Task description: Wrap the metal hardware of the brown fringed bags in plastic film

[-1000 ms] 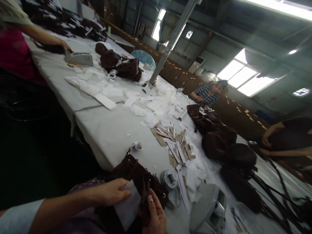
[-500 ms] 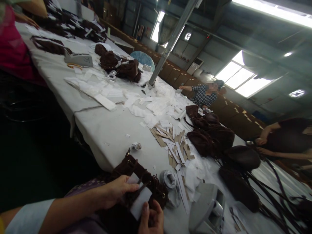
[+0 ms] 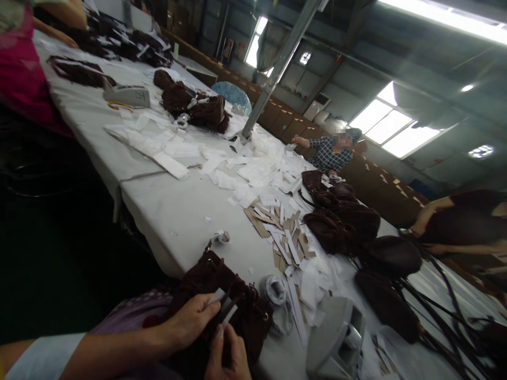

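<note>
A dark brown handbag lies at the table's near edge, partly on my lap. One of its thin handles stands up between my hands, with a white paper strip bent around it. My left hand is closed, thumb and fingers pinching the paper and handle from the left. From below and to the right, my right hand pinches the strip's near end between thumb and fingers. Its lower part is cut off by the frame edge.
A grey tape roll and a tape dispenser stand right of the bag. Cardboard strips, white paper scraps and more brown bags lie farther along the table. Other people work across it and at far left.
The paper strip lay broad and flat before; now it is turned and folded in around the handle. My right hand has moved left, nearer my left hand.
</note>
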The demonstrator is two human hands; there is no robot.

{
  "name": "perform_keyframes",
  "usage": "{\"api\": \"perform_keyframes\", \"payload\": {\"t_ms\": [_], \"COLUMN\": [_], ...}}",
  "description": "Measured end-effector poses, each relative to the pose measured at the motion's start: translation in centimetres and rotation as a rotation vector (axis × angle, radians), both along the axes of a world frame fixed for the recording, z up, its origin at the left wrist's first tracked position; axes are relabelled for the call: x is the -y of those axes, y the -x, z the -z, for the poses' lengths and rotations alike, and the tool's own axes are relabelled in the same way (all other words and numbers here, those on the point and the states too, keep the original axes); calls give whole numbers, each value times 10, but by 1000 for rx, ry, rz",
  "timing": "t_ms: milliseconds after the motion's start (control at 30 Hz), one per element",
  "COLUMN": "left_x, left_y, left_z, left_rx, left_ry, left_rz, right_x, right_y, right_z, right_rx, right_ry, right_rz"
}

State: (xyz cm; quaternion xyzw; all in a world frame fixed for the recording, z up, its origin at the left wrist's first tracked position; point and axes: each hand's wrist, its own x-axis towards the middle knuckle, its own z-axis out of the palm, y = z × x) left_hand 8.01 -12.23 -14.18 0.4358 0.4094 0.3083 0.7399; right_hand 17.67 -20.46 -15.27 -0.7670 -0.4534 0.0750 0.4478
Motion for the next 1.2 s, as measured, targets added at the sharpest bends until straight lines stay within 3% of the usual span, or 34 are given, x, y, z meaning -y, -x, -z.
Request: {"api": "perform_keyframes", "payload": {"t_ms": [167, 533, 733, 933, 1067, 1200], "left_x": [-3, -2, -3, 1, -2, -4], "left_y": [0, 3, 1, 2, 5, 5], "left_z": [-5, 7, 8, -2, -8, -3], "left_rx": [69, 48, 54, 176, 142, 132], "left_ry": [132, 12, -43, 122, 132, 101], "left_rz": [16, 88, 102, 45, -3, 48], "right_x": [-5, -1, -5, -11, -7, -6], "right_y": [2, -5, 4, 7, 9, 4], "right_z": [0, -5, 6, 19, 13, 2], "right_rx": [36, -4, 196, 334, 242, -68], "right_ry": [-31, -33, -144, -174, -120, -16], "right_rz": [5, 88, -31, -182, -267, -270]}}
